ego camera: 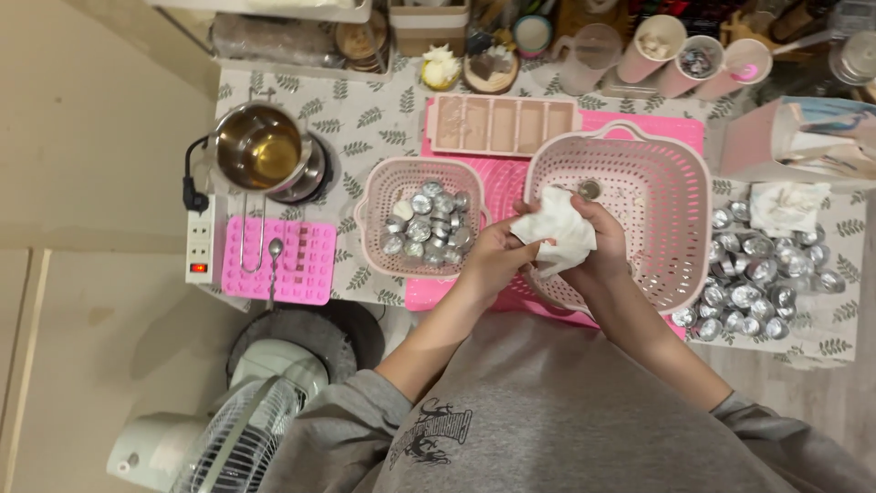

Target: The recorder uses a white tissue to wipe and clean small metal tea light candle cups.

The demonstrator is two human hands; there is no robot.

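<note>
From the head camera, both hands met over the near-left rim of the large pink basket [677,228], wrapped around a crumpled white cloth [561,233]. The left hand [491,257] came in from below with its fingers curled closed against the cloth's left side, and whether a small cup sat hidden inside that grip could not be told. The right hand [602,245] lay cupped over the cloth's right edge, fingers folded shut on it, wrist bent inward and forearm slanting back toward the grey sweatshirt [547,420]. The cloth looked soft, light and limp, likely to bunch wherever it was pinched, so a gathered handful seemed the sound way to hold it. One small metal cup [589,190] sat alone on the large basket's floor, just beyond the cloth. To the left, the smaller pink basket [376,233] held a heap of silver cups, thin-walled by the look of them and probably easy to dent, best taken by the rim. More loose cups [757,283] lay on the leaf-print tablecloth [365,119] to the right. A steel pot [260,146] of yellow liquid stood far left.
</note>
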